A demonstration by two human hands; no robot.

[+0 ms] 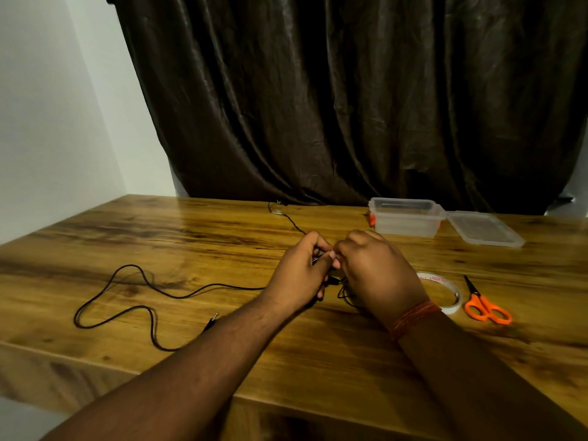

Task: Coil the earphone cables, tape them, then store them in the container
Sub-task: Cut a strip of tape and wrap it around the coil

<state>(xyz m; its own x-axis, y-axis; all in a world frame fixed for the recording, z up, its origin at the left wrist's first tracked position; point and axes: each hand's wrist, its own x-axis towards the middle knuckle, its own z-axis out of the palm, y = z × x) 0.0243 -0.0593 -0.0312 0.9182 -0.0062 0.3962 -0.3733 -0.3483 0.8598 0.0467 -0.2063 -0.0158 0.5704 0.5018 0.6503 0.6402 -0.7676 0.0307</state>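
I have both hands together mid-table: my left hand (300, 272) and right hand (375, 272) each have fingers curled, pinching the black earphone cable (140, 308) between them. The rest of the cable trails in loose loops to the left, its plug near the table's (222, 237) front edge. The clear container (405, 216) stands open at the far edge, its lid (483, 228) beside it. Tape roll (445, 291) and orange scissors (485, 305) lie just right of my wrist
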